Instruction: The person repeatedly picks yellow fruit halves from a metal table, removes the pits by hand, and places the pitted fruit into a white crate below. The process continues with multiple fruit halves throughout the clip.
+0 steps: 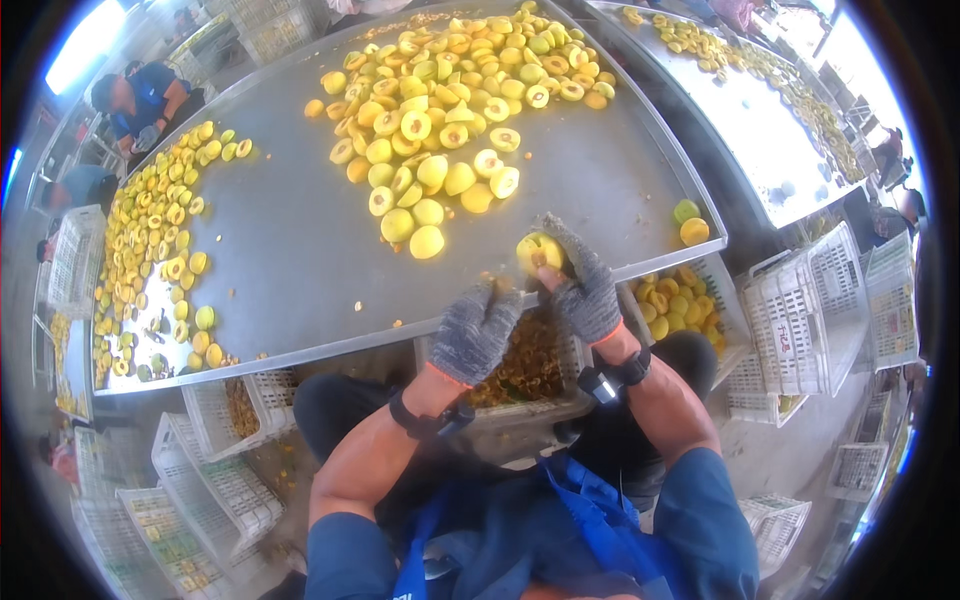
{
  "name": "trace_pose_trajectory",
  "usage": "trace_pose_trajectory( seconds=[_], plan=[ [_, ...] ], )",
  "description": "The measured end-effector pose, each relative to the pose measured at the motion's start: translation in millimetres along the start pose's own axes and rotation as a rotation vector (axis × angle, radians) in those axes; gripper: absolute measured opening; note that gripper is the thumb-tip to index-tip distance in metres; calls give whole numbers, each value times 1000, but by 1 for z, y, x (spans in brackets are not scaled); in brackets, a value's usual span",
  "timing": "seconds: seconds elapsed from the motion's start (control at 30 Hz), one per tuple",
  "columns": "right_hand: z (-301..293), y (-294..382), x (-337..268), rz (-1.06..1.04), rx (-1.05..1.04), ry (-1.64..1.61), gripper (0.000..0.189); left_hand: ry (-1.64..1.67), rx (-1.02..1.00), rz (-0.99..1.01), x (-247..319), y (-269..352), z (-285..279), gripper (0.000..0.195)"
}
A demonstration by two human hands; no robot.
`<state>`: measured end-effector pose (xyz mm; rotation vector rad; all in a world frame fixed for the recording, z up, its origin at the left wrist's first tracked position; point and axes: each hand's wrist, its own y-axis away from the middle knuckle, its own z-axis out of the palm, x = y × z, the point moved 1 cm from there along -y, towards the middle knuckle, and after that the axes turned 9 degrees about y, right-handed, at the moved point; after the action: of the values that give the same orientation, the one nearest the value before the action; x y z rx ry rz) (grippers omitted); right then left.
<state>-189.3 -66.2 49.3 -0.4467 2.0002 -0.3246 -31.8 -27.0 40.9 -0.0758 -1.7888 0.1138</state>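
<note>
My right hand (589, 291), in a grey knit glove, grips a yellow stone-fruit half (538, 251) just above the table's near edge. Its cut face with a brownish hollow is turned up, and the bare-looking thumb tip presses at its lower rim. Beside it, my left hand (474, 334), also gloved, has its fingers bent toward the fruit. Something small and brown blurs at its fingertips; whether it is held cannot be told. Beyond both hands, a large heap of halved and whole fruit (442, 97) spreads over the metal table (277, 247).
Below the table edge, a crate (585, 367) holds brown pits and scraps; another holds fruit (675, 304). Two fruits (691, 221) lie at the right corner. More fruit (161, 232) lines the left end, near a seated person (146, 105). White plastic crates (806, 315) stand around.
</note>
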Motion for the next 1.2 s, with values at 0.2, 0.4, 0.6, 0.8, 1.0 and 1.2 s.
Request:
trace_pose_trajectory(
  seconds=[0.2,0.4,0.6,0.8,1.0,1.2],
  plan=[
    [-1,3,-12,56,-39,2,48,-194,-132,189,12,4,7,18],
    [8,10,-10,-80,53,167,46,-2,-37,262,5,7,13,34],
    [6,13,-12,-189,36,342,43,-371,-13,542,-9,12,18,25],
    [-25,-8,-23,14,-346,45,40,-569,-113,728,0,8,13,35],
    [-31,-12,-11,20,-436,-99,42,-405,-230,422,5,9,17,16],
    [-31,-7,-7,16,-426,-56,42,-288,-98,411,4,7,23,12]
  ],
)
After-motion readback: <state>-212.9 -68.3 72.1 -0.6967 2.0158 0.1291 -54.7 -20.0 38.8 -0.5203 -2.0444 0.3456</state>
